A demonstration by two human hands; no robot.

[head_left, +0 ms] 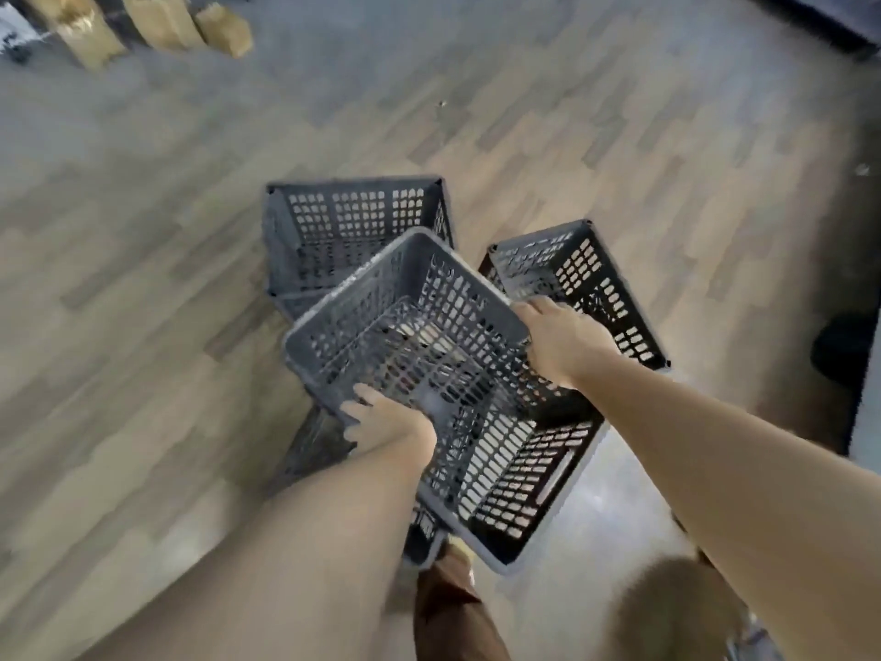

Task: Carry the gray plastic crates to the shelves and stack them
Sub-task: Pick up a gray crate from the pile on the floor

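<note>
1. Gray crate (405, 336), tilted and empty, sits between both hands.
2. Two more crates (353, 221) (586, 279) lie beyond the hands, empty.
3. Left hand (386, 422) grips its near rim.
4. Right hand (558, 341) clasps its right rim.

Dim, soft indoor light, heavy motion blur throughout, wide-angle bending at edges, and faint glare on the floor (596, 474).

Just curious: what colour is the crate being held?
Gray crate, with lattice-holed walls; the head view shows it.
</note>
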